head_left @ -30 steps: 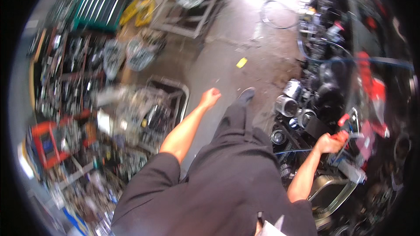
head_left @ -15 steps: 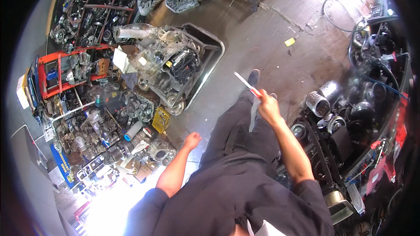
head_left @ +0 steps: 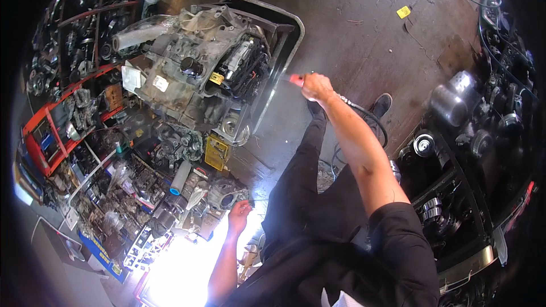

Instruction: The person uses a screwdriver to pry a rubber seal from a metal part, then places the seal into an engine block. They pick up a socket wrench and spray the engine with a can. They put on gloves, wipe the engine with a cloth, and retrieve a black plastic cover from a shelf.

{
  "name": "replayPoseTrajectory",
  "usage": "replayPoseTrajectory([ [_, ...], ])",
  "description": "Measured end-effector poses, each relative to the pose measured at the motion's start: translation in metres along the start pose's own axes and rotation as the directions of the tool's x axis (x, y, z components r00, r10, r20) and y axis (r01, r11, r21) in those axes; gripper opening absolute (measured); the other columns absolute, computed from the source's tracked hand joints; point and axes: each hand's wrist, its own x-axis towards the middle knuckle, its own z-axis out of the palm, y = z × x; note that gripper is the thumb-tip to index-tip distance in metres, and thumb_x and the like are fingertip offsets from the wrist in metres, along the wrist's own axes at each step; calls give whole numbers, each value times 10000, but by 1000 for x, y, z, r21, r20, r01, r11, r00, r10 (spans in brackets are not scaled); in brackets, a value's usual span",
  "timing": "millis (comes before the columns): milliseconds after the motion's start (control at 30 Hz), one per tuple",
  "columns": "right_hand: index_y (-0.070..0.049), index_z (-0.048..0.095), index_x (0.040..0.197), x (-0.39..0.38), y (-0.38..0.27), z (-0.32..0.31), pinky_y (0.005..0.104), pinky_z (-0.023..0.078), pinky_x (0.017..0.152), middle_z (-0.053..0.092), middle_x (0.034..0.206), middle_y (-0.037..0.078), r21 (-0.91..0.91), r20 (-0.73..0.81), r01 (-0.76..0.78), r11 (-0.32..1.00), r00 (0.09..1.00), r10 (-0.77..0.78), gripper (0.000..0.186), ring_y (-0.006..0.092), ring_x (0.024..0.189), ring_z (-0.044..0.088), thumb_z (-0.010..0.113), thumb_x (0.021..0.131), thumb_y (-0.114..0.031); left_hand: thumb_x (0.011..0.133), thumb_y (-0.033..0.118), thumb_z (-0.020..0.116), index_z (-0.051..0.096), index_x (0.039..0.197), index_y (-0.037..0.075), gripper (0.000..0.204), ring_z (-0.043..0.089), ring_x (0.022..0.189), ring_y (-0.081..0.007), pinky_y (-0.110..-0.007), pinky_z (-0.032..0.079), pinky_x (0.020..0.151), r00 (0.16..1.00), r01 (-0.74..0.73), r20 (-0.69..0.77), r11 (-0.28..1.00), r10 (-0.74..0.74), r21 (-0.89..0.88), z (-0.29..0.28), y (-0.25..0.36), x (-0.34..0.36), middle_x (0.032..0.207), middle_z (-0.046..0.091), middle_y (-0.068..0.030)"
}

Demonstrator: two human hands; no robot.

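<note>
My right hand (head_left: 317,87) reaches forward over the floor, closed around a red air blow gun (head_left: 297,80). Only its red front part shows past my fingers; the rest is hidden in my grip. A dark hose (head_left: 364,110) with a metal coupling trails from behind the hand. Just beyond the blow gun stands a large grey transmission (head_left: 187,71) in a metal-framed cart (head_left: 297,28). My left hand (head_left: 239,214) hangs low near the parts on the left, its fingers loosely bent and apart, with nothing visible in them.
Crowded machine parts (head_left: 128,179) and a yellow crate (head_left: 216,152) lie on the left, beside a red rack (head_left: 42,162). Metal drums (head_left: 449,105) and more parts line the right. A yellow tag (head_left: 403,12) lies on the floor. Glare washes out the lower left.
My right hand has swung forward and left toward the transmission with the blow gun. My left hand has dropped lower, its fingers loosening. The view has shifted closer to the cart.
</note>
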Motion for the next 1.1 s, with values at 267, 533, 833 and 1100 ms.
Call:
replayPoseTrajectory([
  [267, -67, 681, 1217, -28, -8, 29, 518, 515, 948, 676, 1137, 300, 263, -61, -287, 921, 948, 312, 365, 465, 1117, 637, 524, 920, -211, 981, 144, 659, 625, 1249, 16, 300, 669, 978, -149, -271, 523, 866, 998, -5, 63, 996, 10, -88, -30, 19, 24, 1098, 690, -79],
  [533, 17, 720, 1126, -53, -15, 23, 463, 583, 841, 712, 1091, 270, 140, 447, -210, 968, 885, 128, 472, 395, 1011, 714, 490, 986, -370, 973, 166, 683, 619, 1265, 30, 328, 668, 949, -118, -266, 518, 857, 994, -52, 89, 996, 58, -66, -6, 24, 27, 1051, 705, -67],
  [833, -123, 736, 1180, -48, -18, 85, 421, 570, 894, 722, 1134, 201, 173, 214, -223, 959, 959, 184, 373, 362, 1055, 706, 523, 964, -340, 965, 184, 697, 619, 1298, 54, 365, 654, 949, -121, -271, 512, 856, 999, -27, 23, 994, 25, 107, 7, 39, 1, 1070, 710, -67],
  [1100, -42, 734, 1113, -42, -33, 95, 436, 573, 891, 733, 1131, 183, 218, 230, -249, 944, 953, 198, 304, 353, 1069, 707, 562, 940, -224, 998, 147, 649, 576, 1338, 18, 372, 669, 1012, -140, -266, 517, 901, 998, -49, 50, 988, 42, 146, 20, 39, -17, 1157, 697, -91],
])
